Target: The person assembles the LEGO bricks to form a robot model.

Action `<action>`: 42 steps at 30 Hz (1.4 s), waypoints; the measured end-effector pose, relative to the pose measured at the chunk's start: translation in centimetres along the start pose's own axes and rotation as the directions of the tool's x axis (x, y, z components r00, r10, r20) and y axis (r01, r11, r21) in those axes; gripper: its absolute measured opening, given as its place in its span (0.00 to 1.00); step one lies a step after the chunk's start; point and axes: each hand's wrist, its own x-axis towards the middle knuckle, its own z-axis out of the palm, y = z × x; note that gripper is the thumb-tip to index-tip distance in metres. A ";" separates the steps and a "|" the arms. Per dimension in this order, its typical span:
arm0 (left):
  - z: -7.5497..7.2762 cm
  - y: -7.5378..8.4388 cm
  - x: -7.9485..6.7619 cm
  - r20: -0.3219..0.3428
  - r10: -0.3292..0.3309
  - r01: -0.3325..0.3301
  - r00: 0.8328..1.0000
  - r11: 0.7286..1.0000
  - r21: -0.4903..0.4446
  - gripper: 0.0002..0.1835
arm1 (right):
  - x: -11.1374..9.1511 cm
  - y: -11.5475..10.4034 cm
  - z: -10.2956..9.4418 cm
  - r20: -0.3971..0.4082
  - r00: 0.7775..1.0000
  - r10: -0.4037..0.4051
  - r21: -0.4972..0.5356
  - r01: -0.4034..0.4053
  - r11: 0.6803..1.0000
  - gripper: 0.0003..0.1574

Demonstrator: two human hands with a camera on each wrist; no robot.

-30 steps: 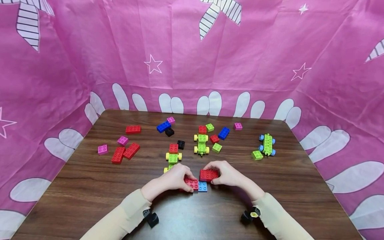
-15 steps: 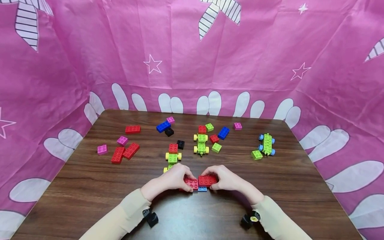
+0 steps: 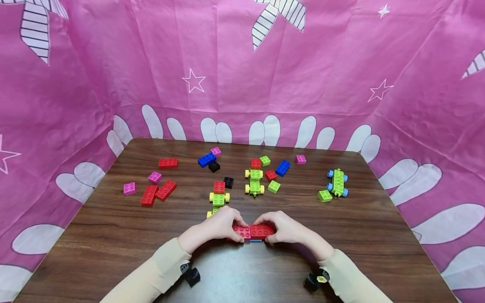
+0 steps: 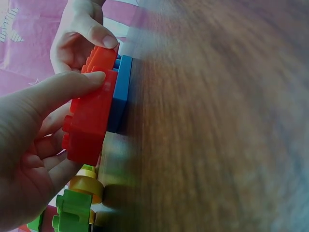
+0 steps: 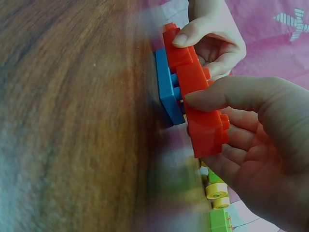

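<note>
My left hand (image 3: 223, 225) grips a red building brick (image 3: 242, 232), thumb on its near side and fingers behind. A second red brick (image 3: 262, 231) is pinched the same way by my right hand (image 3: 286, 227). The two stand end to end over a light blue brick (image 4: 121, 92) on the table. The left red brick is seated on the blue one. In the right wrist view, blue studs show in a narrow gap under the right red brick (image 5: 198, 111), which hangs past the blue brick (image 5: 166, 92). From the head, only a sliver of blue shows.
A green car base with yellow wheels (image 3: 218, 199) lies just behind my left hand. Another green base (image 3: 255, 187) stands farther back, and one with blue wheels (image 3: 338, 183) is at the right. Loose red bricks (image 3: 166, 190) lie left; a green brick (image 3: 324, 195) lies right.
My right hand has brought its red brick toward me and down over the blue brick, covering most of it. My left hand has stayed in place on its brick.
</note>
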 end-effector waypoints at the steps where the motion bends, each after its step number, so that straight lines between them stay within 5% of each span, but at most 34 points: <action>1: 0.0 0.0 0.0 0.001 -0.002 0.002 1.000 1.000 0.001 0.18 | 0.0 -0.1 0.0 0.004 1.000 -0.001 -0.003 0.001 1.000 0.27; 18: 0.0 -0.1 0.0 -0.003 0.019 -0.019 1.000 1.000 -0.004 0.18 | 0.7 -0.1 0.6 -0.035 0.999 -0.019 -0.003 0.019 1.000 0.19; 42: 0.1 0.0 0.2 -0.004 0.012 -0.012 1.000 1.000 0.007 0.17 | 1.4 -0.4 -0.2 0.023 1.000 0.016 0.000 -0.016 1.000 0.19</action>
